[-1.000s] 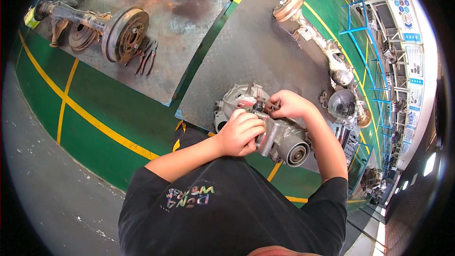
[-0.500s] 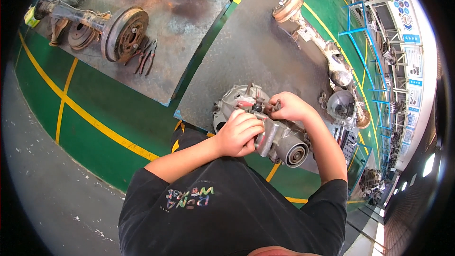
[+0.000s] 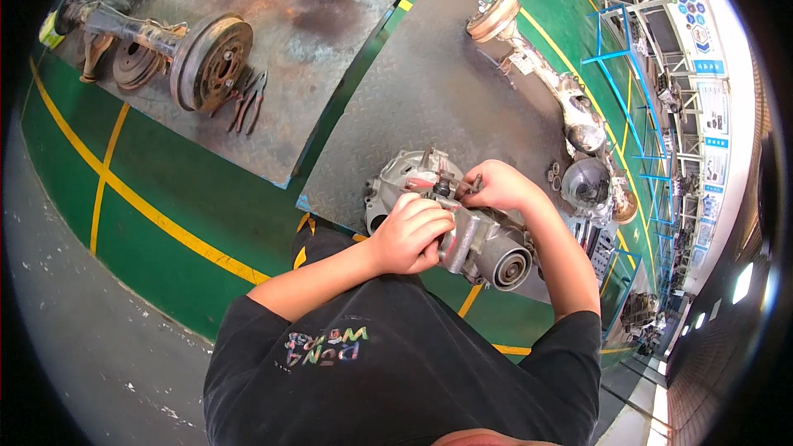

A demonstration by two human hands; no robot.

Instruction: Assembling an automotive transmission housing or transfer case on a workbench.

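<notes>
A grey metal gearbox [image 3: 468,241] lies at the near edge of the right-hand steel table, with its open bell housing to the left and a round ribbed end to the right. My left hand [image 3: 410,235] is curled over the near side of its casing. On the far side, my right hand [image 3: 501,187] is closed around a small dark metal part [image 3: 472,185] on top of the gearbox. The exact kind of that part cannot be made out. Beside it, between my hands, a dark stubby fitting [image 3: 443,184] stands up from the casing.
A rusty axle with a brake drum [image 3: 213,62] and several pliers [image 3: 245,105] lie on the left steel table [image 3: 285,74]. Another axle [image 3: 570,103] runs along the far right of my table, with small rings [image 3: 554,172] near it. Blue railings [image 3: 632,87] stand beyond.
The whole view has shifted slightly, moving the scene a little left. Both hands keep their places on the gearbox, with barely any finger movement visible.
</notes>
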